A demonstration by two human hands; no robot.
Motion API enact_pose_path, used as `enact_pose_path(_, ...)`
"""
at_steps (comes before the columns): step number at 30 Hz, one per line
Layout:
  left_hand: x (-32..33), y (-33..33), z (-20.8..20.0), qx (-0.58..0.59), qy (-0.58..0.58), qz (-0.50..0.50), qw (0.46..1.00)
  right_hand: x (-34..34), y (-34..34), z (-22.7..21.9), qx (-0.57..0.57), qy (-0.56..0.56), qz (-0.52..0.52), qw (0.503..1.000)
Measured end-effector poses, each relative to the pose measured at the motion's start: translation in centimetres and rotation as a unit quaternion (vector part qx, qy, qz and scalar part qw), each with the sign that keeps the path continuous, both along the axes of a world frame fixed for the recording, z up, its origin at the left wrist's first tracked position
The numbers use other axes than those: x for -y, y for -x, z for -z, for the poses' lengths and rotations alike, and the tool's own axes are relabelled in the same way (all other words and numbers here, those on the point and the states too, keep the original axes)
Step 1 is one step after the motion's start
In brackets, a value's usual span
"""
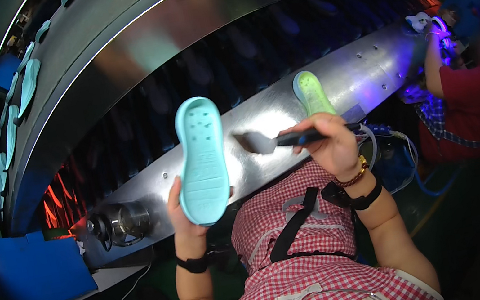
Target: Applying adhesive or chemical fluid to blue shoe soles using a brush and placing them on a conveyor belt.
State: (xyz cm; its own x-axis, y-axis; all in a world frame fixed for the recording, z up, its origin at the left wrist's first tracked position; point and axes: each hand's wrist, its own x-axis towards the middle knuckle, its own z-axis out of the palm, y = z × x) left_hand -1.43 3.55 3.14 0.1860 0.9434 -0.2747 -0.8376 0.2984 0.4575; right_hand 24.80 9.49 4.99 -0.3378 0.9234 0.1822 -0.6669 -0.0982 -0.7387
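Note:
My left hand [180, 215] grips the heel end of a turquoise shoe sole [203, 162]. The sole is held up with its hollowed side toward me, and small dark spots show near its toe end. In my right hand [336, 146] is a brush [259, 142] with a black handle. Its blurred head points left toward the sole, with a gap between them. Just beyond my right hand, a second shoe sole [312, 93], pale yellow-green inside with a bluish rim, lies on the metal ledge [353, 72].
A clear pot with a black handle [129, 223] stands at the ledge's left end, near a blue box [38, 263]. Several turquoise soles [29, 88] line the far-left belt. Orange light glows at both ends of the dark opening. A co-worker in a red top [465, 105] works at right, near hoses.

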Motion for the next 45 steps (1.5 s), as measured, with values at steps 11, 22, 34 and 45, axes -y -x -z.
enact_pose_path(11, -10.1, 3.0, -18.8, -0.126, -0.293, -0.084, 0.944, -1.2, -5.8, 1.4, -0.097, 0.156, 0.064, 0.981)
enact_pose_path(22, -14.1, 1.8, -26.6, -0.253, -0.132, -0.291, 0.913, 3.0, -7.7, -1.1, -0.095, 0.186, 0.043, 0.977)
enact_pose_path(34, -30.1, -11.3, -37.6, -0.902, -0.215, -0.064, 0.370, -0.6, -12.3, -1.2, -0.088, 0.205, 0.056, 0.973)
enact_pose_path(45, -33.4, -10.6, -35.2, -0.958, -0.217, 0.060, 0.176, -4.0, -14.2, 1.2, -0.066, 0.270, 0.062, 0.959)
